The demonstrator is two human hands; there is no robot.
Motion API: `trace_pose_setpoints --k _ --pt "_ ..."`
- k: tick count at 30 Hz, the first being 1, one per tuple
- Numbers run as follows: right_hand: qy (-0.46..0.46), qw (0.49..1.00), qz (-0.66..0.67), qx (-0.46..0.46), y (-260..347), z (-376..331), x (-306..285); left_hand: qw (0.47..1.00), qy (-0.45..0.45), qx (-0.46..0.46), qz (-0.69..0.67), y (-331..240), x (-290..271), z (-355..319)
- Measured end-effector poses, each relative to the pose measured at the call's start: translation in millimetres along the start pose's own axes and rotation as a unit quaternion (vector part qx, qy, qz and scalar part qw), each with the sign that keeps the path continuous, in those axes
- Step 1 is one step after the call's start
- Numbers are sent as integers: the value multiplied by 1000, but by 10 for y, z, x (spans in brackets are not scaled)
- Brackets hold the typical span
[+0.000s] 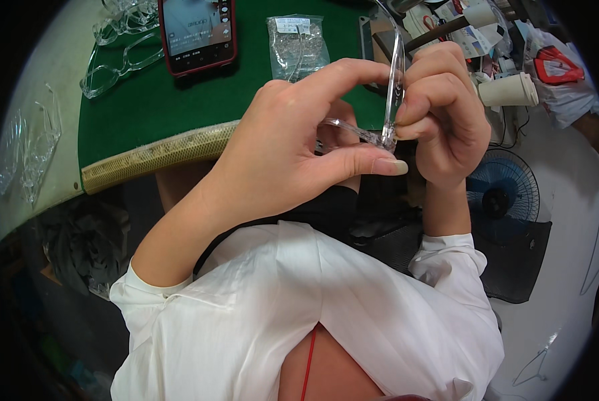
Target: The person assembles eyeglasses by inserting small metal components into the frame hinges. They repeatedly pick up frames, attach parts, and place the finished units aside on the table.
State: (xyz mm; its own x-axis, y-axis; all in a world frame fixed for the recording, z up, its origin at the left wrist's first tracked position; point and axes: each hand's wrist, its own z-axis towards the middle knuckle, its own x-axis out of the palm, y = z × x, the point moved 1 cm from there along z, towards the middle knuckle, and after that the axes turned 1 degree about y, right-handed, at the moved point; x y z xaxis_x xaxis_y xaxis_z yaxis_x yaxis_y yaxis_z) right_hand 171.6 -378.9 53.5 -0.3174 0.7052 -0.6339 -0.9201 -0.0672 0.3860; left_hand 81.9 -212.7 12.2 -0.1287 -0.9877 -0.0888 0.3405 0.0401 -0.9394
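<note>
A clear plastic eyeglass frame (394,73) is held up between my hands, with one temple arm standing upright and its hinge corner at the bottom. My left hand (283,134) grips the frame, its index finger reaching to the temple and its thumb below the hinge. The fingers of my right hand (446,110) are curled in a pinch against the temple, just above the hinge. Anything tiny between those fingertips is hidden. Beyond my left hand, a clear bag (299,50) of small pieces lies on the green mat (139,123).
A red-cased phone (201,37) sits on the mat beside more clear eyeglass frames (115,73). Others (40,150) lie on the pale tabletop at left. A paper cup (509,90), a red object in plastic (557,65) and clutter fill the far right. A fan (503,187) stands below.
</note>
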Motion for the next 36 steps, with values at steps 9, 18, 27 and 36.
trace_pose_setpoints --k 9,18,27,36 --pt "-2 1000 9 -1 -10 -16 -3 1000 -2 8 -8 21 3 8" --pt "-27 999 38 -12 10 -33 39 997 -8 -9 -75 16 9 11" --pt "-35 996 84 10 6 -35 69 1000 -18 21 -10 19 -17 -2" --pt "-53 980 191 35 -19 -85 145 997 -32 43 56 -15 -24 -20"
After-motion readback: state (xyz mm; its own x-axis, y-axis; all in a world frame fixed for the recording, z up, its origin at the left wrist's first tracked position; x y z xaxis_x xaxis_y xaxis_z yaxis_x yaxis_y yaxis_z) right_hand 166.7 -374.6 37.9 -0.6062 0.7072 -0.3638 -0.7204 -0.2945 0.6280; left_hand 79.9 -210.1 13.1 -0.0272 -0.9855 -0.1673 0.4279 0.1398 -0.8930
